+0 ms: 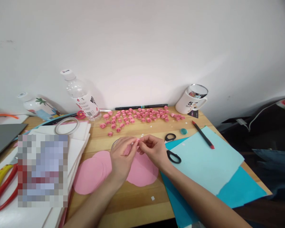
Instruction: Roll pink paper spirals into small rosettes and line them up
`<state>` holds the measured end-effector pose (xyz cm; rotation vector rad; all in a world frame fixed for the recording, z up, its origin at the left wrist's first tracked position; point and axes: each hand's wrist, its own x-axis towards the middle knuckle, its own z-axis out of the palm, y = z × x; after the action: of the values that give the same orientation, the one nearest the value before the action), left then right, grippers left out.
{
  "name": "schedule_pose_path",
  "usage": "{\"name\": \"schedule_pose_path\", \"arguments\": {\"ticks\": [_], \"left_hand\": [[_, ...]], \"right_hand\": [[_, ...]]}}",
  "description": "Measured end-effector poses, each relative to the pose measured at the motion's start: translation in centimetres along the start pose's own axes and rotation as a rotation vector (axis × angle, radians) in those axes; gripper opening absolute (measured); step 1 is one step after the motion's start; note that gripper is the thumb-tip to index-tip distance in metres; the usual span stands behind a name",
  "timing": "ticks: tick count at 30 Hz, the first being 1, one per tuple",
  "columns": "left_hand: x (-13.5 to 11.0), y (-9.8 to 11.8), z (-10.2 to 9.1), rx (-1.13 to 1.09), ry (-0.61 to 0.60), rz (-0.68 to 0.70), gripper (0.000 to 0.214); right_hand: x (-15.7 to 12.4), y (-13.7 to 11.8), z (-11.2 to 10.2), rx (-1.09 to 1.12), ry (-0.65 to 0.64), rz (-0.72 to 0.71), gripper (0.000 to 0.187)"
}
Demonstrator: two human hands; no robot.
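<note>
My left hand [123, 153] and my right hand [153, 148] meet above the middle of the wooden table. Between their pinched fingertips is a small piece of pink paper [138, 140], mostly covered by the fingers. Beneath the hands lie pink paper circles, one stack [89, 175] to the left and another [143, 172] under the right hand. Farther back, many small rolled pink paper roses [130, 117] are spread out before the wall. A clear round object [114, 144] is partly hidden behind my left hand.
Black-handled scissors [174, 156] lie right of my hands, beside blue paper sheets [204, 158] carrying a dark pencil [203, 135]. A white mug [188, 101] and a plastic bottle [82, 98] stand at the back. White papers [78, 139] with a tape roll [66, 126] and red-yellow scissors [4, 180] occupy the left.
</note>
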<state>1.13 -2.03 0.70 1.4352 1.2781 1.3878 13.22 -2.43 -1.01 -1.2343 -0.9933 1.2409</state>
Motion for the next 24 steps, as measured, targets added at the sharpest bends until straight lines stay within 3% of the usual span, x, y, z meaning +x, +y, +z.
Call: {"name": "schedule_pose_path", "arguments": {"ticks": [7,12,16,24], "left_hand": [[-0.3,-0.7,0.2,0.037,-0.003,-0.056,0.013],[-0.4,-0.3,0.6,-0.105,-0.009,-0.138,0.032],[-0.5,-0.4,0.7,-0.148,0.024,-0.163,0.041],[0.0,-0.6,0.5,-0.257,-0.071,-0.382,0.02]], "right_hand": [[-0.5,-0.1,0.7,0.049,0.025,0.008,0.016],[-0.7,0.1,0.7,0.02,0.092,0.016,0.015],[-1.0,0.1,0.7,-0.01,0.072,-0.017,0.015],[-1.4,0.4,1.1,-0.265,0.095,-0.181,0.011]]}}
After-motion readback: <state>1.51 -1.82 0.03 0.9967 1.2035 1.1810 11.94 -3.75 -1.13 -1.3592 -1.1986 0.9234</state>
